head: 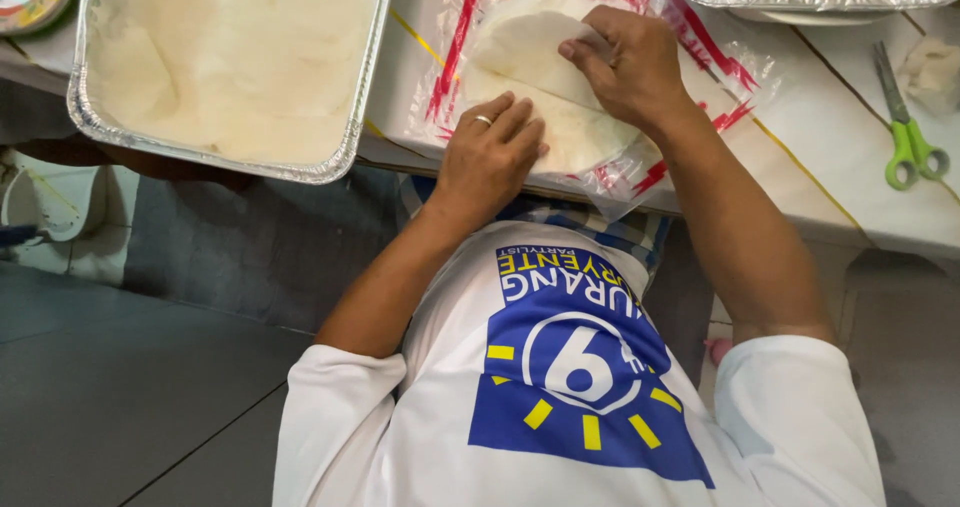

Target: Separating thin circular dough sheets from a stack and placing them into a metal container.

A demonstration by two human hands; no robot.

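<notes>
Head view: right hand fingers pinch the top wrapper edge, upper centre of the frame; left hand lies flat, fingers open, on the stack. Thin, soft, tearable; lift by the edge.

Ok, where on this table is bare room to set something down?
Bare tabletop lies between the plastic wrapper pack and green scissors. A narrow strip separates foil tray and pack. Both hands crowd the pack.

Crinkled shiny foil forms the tray, glossy clear plastic the wrapper bag, matt pale dough the round wrappers, and green plastic the scissors' handles.
</notes>
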